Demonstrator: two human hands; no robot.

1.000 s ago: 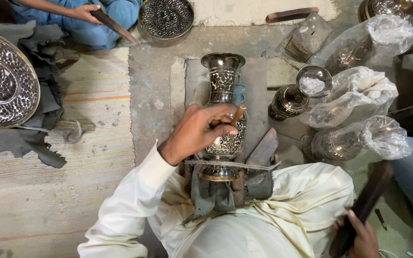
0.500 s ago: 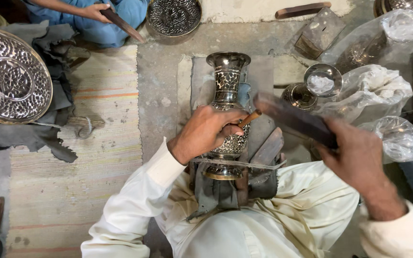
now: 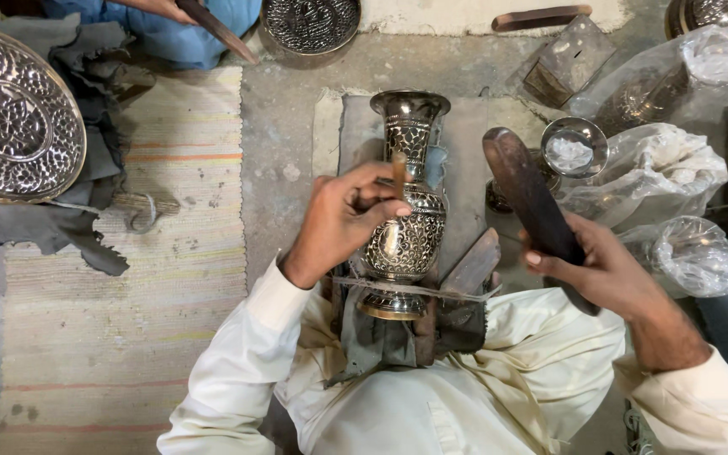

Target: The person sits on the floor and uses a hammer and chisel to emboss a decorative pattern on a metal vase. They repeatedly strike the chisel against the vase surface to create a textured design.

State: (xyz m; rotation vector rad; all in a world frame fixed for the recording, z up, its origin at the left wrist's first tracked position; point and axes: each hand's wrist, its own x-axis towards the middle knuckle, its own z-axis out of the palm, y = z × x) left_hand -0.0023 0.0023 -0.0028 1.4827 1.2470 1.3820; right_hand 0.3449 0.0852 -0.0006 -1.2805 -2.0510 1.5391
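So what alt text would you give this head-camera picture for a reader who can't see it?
Seen from above, a seated person's left hand holds a small punch against an ornate metal vase while the right hand raises a dark wooden mallet. An embossed tray and bagged metalware lie around.

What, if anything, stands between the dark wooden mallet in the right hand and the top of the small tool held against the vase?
Nothing visible does. The right hand holds the wooden mallet raised beside the vase, and only open air separates it from the small tool pinched in the left hand.
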